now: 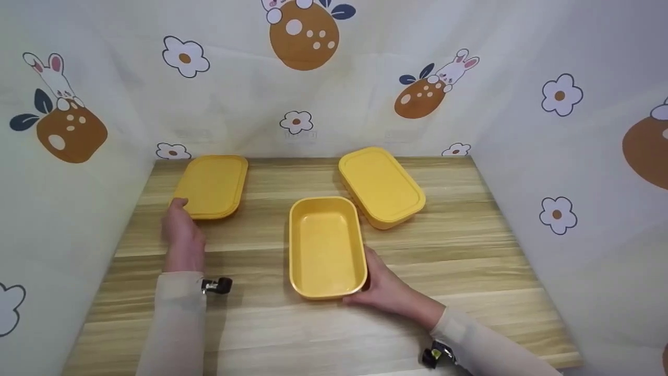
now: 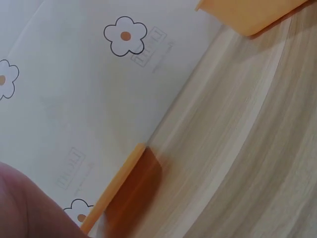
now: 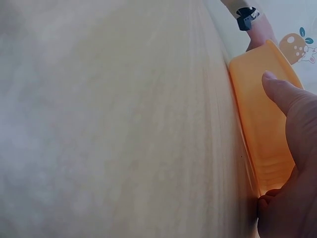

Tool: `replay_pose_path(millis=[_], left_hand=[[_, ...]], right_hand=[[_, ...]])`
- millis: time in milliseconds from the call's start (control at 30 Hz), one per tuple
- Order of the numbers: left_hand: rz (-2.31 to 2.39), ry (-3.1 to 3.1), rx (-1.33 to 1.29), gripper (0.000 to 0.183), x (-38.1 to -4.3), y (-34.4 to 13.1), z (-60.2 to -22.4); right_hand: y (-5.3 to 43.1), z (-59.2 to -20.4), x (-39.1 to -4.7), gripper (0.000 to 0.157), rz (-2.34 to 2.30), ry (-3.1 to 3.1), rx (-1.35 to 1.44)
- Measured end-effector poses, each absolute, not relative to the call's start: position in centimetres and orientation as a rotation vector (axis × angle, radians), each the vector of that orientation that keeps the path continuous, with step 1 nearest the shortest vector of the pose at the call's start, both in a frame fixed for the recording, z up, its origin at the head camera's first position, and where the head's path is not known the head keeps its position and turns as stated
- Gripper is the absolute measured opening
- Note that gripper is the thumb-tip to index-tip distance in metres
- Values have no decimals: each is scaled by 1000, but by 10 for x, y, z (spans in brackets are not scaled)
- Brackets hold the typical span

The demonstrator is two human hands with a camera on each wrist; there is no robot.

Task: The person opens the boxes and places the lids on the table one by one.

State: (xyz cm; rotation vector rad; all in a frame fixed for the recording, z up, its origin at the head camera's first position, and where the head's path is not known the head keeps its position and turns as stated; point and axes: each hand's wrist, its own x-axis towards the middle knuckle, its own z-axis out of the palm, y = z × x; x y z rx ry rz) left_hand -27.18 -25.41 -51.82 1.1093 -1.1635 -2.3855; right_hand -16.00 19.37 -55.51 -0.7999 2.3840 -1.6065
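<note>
A yellow rectangular lid point(image 1: 215, 184) is at the back left, raised off the table with a shadow beneath it in the left wrist view. My left hand point(image 1: 182, 235) grips its near left corner, thumb on top and the other fingers hidden below. In the middle stands an uncovered yellow food container point(image 1: 327, 253), nothing inside it. My right hand point(image 1: 389, 290) holds this container by its near right corner. In the right wrist view the thumb point(image 3: 280, 91) lies against the container's near wall, while the other fingers are around its right side.
A second yellow food container point(image 1: 383, 185) with its lid on stands behind and right of the uncovered one, set at an angle. Patterned cloth walls point(image 1: 235, 104) enclose the wood-grain table point(image 1: 271, 334) at the back and both sides.
</note>
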Motion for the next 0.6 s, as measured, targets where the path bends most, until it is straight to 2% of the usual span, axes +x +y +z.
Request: replay_pose_path(millis=[333,600], left_hand=[[-2245,-1325,1233,76,-267,-256,-518],[-2164,-1416,1202,63,-266,-257,-518]], right_hand=[[194,-555,-159,122,-1601,2393,-790],[192,-555,-161,120,-1625,2365,-835]])
